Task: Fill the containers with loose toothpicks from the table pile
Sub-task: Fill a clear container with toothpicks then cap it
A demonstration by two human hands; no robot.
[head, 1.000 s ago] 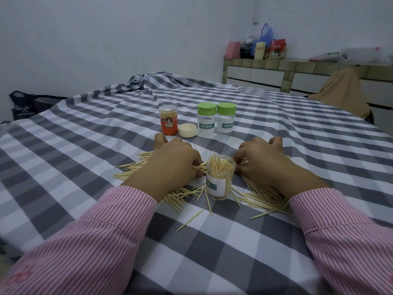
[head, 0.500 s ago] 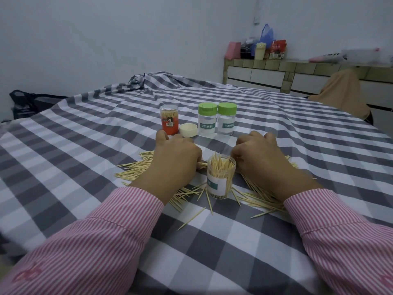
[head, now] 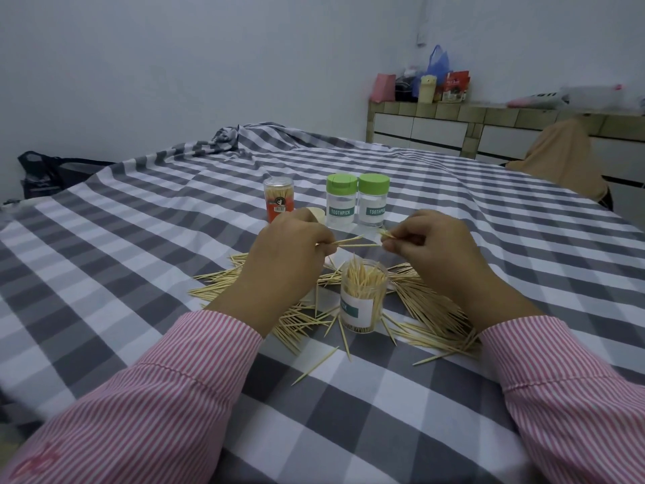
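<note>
Midway through the job, a few toothpicks point(head: 352, 242) are held level above an open jar point(head: 363, 302), pinched at one end by the left hand point(head: 289, 249) and at the other by the right hand point(head: 429, 244). The jar, already crowded with upright sticks, stands near the front edge of the table point(head: 104, 239) in the middle of the loose pile point(head: 429, 309), which fans out on the checked cloth to both sides. Two green-capped jars point(head: 356, 204), an orange jar point(head: 278, 200) and a loose cap point(head: 318, 214) are set further back. Trouble may be expected if the sticks are lowered unaligned: tips could catch on those already standing, spill over the rim or tip the light jar. A second earlier, both hands were pressed down on the pile beside the jar; they have since been raised with the sticks.
</note>
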